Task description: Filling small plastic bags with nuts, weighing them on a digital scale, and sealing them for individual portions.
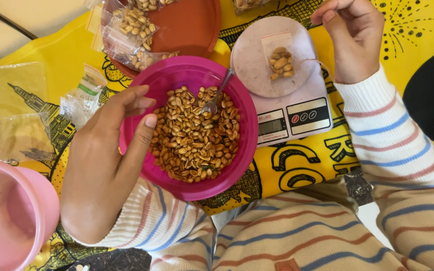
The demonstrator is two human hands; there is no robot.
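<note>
Left hand (107,150) hovers open-fingered at the rim of the magenta bowl of peanuts (193,134), spoon (218,94) parked inside for scooping, while the right hand (353,36) looks pinched, maybe on the small bag (280,59) sitting on the kitchen scale (290,108).

A bright yellow cloth (428,30) with black drawings of buildings and large lettering covers most of the frame. At the upper left a pale cream surface (31,12) shows beyond its edge, crossed by a dark seam. Daylight falls evenly, with soft shadows at the lower left
</note>
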